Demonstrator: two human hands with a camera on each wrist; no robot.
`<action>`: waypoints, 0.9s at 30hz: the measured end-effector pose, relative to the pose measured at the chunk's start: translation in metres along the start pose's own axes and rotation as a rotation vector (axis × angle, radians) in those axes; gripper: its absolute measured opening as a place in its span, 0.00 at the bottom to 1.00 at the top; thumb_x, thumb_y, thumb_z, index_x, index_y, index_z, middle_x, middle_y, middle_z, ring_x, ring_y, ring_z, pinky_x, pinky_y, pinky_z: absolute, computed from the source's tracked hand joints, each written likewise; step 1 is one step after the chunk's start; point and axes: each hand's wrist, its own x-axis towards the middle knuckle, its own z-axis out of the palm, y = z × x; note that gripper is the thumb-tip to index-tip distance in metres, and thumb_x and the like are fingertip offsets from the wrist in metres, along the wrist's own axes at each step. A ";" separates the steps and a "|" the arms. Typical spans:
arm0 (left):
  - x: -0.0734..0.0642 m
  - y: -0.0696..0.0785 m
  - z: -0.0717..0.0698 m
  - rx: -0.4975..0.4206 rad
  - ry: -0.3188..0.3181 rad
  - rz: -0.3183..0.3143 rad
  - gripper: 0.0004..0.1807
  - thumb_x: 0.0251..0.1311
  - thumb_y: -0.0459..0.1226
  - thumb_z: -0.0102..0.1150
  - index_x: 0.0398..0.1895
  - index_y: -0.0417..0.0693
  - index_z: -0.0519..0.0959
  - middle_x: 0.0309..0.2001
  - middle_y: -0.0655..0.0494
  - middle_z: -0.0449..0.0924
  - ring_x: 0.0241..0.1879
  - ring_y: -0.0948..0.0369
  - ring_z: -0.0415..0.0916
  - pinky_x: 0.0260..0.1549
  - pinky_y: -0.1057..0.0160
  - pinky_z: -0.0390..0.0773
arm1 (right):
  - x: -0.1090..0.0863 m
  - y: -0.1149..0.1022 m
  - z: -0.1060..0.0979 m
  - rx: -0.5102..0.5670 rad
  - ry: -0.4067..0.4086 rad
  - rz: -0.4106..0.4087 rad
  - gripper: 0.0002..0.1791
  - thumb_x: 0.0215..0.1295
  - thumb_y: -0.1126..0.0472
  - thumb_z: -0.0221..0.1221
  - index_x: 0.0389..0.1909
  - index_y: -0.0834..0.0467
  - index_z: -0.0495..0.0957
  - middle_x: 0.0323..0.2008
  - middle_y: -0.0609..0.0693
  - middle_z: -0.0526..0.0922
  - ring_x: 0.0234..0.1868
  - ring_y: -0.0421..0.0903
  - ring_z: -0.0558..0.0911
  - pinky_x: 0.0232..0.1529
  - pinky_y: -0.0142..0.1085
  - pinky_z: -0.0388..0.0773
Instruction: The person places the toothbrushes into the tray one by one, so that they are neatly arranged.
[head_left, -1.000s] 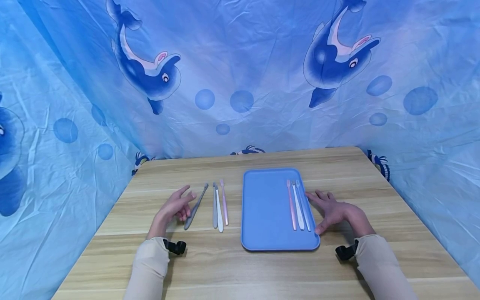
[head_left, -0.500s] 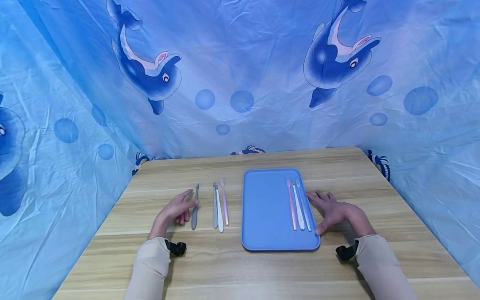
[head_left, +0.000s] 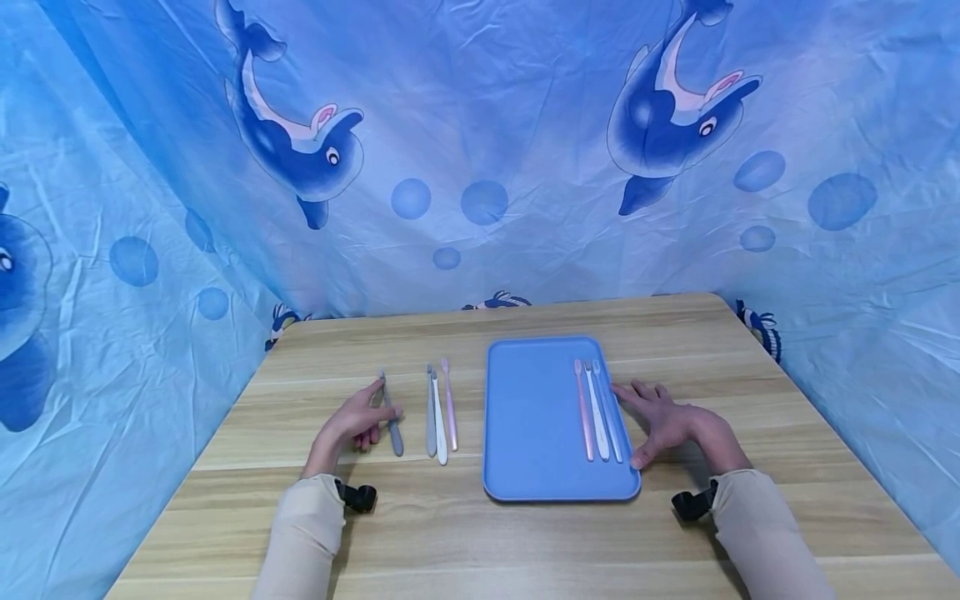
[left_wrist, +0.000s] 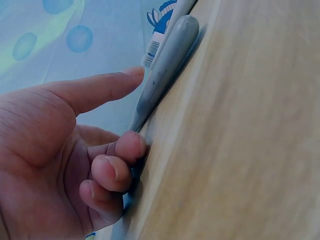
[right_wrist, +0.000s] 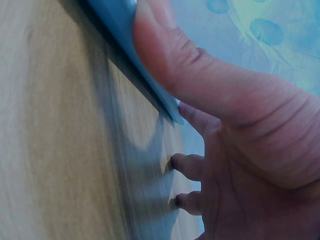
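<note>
My left hand (head_left: 357,418) is at a dark grey toothbrush (head_left: 393,435) lying on the table at the left. The thumb reaches across the brush and the index fingertip is at its head end. In the left wrist view the thumb is straight beside the grey handle (left_wrist: 172,55), and the other fingers bend loosely near the tabletop. To the right lie a grey-blue toothbrush (head_left: 431,421), a white toothbrush (head_left: 440,433) and a pink toothbrush (head_left: 450,412). Spread at the right edge of a blue tray (head_left: 525,417), my right hand (head_left: 667,421) touches its rim with thumb and index finger.
Inside the tray, along its right side, are a pink toothbrush (head_left: 583,417), a white toothbrush (head_left: 597,421) and a light blue toothbrush (head_left: 609,421). Behind the wooden table (head_left: 465,542) hangs a blue curtain (head_left: 480,108) with dolphins.
The dark grey toothbrush has turned under my left hand: its head swung left, its handle end right. The left hand shifted slightly right. My right hand and the tray stayed put.
</note>
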 end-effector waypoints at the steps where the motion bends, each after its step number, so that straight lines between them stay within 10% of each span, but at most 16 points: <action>1: 0.000 0.000 0.000 -0.002 0.000 -0.001 0.52 0.67 0.48 0.61 0.82 0.48 0.38 0.11 0.58 0.70 0.10 0.65 0.65 0.10 0.68 0.68 | 0.000 0.000 0.000 -0.001 0.001 -0.002 0.76 0.38 0.33 0.76 0.80 0.58 0.41 0.76 0.76 0.36 0.71 0.86 0.35 0.57 0.88 0.41; 27: -0.007 0.010 0.004 0.018 -0.073 -0.102 0.65 0.62 0.46 0.67 0.78 0.38 0.23 0.13 0.57 0.75 0.10 0.65 0.70 0.09 0.69 0.72 | -0.001 -0.001 -0.001 0.014 -0.012 0.012 0.75 0.38 0.33 0.76 0.80 0.57 0.40 0.76 0.77 0.35 0.72 0.86 0.34 0.58 0.87 0.40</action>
